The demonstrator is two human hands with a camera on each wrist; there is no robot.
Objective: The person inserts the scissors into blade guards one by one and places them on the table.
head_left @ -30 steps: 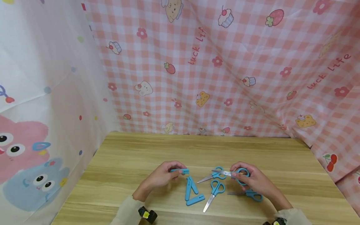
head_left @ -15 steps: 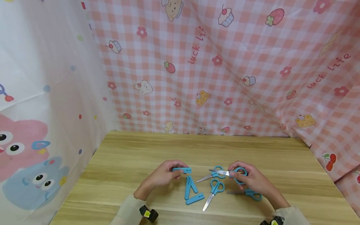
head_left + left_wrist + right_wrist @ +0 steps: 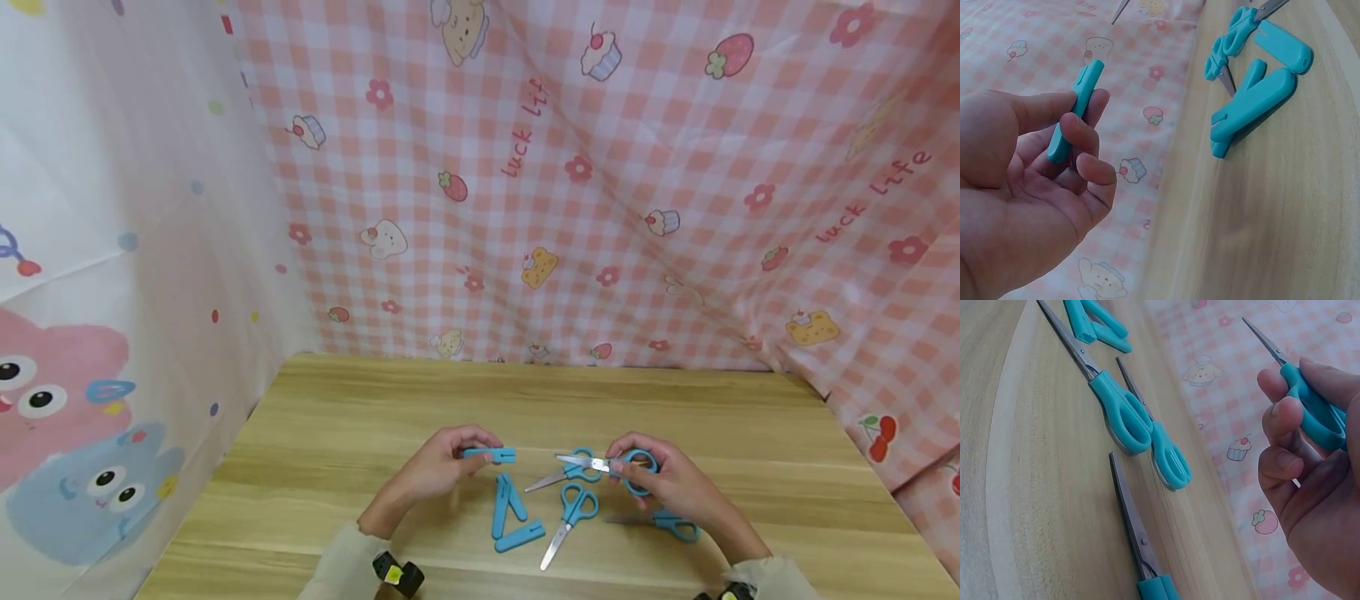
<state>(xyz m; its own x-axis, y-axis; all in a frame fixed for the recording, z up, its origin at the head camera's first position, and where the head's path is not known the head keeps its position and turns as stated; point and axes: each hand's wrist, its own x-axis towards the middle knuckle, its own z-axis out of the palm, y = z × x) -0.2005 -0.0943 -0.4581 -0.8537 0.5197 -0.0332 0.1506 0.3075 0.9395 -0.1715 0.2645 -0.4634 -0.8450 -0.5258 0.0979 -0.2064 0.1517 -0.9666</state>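
Tabletop's far edge (image 3: 555, 369) lies well beyond the held scissors (image 3: 601, 464).

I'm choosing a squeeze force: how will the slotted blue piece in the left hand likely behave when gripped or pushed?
The blue piece is probably stiff, as its edges run straight. It looks light, being slim and pinched by the left hand. Smooth-looking sides might slip; its flat shape should resist rolling.

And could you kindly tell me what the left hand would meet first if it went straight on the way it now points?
Probably the scissors in the right hand, blades pointing toward the blue cap that the left hand holds, though depth is hard to judge.
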